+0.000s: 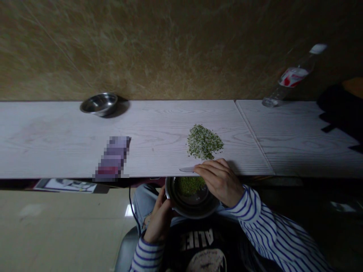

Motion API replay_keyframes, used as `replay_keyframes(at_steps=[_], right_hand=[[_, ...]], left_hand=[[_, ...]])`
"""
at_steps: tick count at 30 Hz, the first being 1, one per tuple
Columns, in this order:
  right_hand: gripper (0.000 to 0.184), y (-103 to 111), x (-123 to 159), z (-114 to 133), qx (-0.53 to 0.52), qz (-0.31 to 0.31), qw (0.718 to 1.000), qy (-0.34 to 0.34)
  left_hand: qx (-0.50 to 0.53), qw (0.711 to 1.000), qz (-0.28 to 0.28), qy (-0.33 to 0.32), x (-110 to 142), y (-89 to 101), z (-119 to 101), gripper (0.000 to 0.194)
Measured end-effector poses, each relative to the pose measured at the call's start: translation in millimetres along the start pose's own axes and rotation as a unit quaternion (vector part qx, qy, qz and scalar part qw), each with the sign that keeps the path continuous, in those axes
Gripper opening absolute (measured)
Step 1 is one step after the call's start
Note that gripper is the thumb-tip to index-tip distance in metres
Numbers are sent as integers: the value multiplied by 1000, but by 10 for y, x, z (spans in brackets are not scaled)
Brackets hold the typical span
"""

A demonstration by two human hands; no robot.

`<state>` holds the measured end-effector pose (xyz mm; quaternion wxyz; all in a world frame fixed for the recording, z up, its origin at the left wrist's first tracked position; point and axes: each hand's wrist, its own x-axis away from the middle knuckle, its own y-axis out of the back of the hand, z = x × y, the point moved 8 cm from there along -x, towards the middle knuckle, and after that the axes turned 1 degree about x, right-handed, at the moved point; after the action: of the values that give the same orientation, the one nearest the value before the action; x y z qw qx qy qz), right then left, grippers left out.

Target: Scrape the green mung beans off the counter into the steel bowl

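Note:
My left hand (161, 215) grips the left rim of a metal bowl (195, 216) below the table's front edge, over my lap. Inside the bowl lie small green grains (190, 186) that look like mung beans. My right hand (221, 180) is closed on a knife (187, 169) whose short blade points left, low over the table by its front edge. Just beyond that hand, a loose patch of green beans (201, 141) is spread on the tabletop. The right side of the bowl is partly hidden by my right hand.
A second metal bowl (99, 104) stands at the back left against the wall. Left of centre lies a blurred-out purplish flat object (113, 156). At the right are a plastic bottle (292, 77) and a dark bag or cloth (340, 109). The pale wooden table (159, 132) has a seam.

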<state>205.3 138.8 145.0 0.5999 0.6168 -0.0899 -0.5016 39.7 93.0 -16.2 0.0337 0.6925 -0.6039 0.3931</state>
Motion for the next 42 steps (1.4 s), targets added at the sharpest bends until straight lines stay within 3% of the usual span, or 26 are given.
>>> replay_keyframes(at_steps=[8,17,23,30,33,38,42], right_hand=[[19,175,176,14,-14,11,1000,6],[24,199,245,-244,34,-21,997,-63],[23,139,240,-183,18,-4,999,-47],[24,198,313,-96,-7,7,1000,-27],[25,289,344,-92,-11,-16,1000,-20],[24,448,441,-306,38,-64,994,-84],[21,461,522,-457,85,-66,987,-122]], left_hand=[[1,1000,11,3,-17,-47,6,64],[9,1000,22,7,-25,-147,39,67],[18,1000,13,3,-27,-166,42,67],[19,999,21,14,-16,-258,58,65],[11,1000,20,17,-6,-294,59,62],[-3,999,31,35,8,-352,97,63],[-23,998,38,51,17,-385,141,65]])
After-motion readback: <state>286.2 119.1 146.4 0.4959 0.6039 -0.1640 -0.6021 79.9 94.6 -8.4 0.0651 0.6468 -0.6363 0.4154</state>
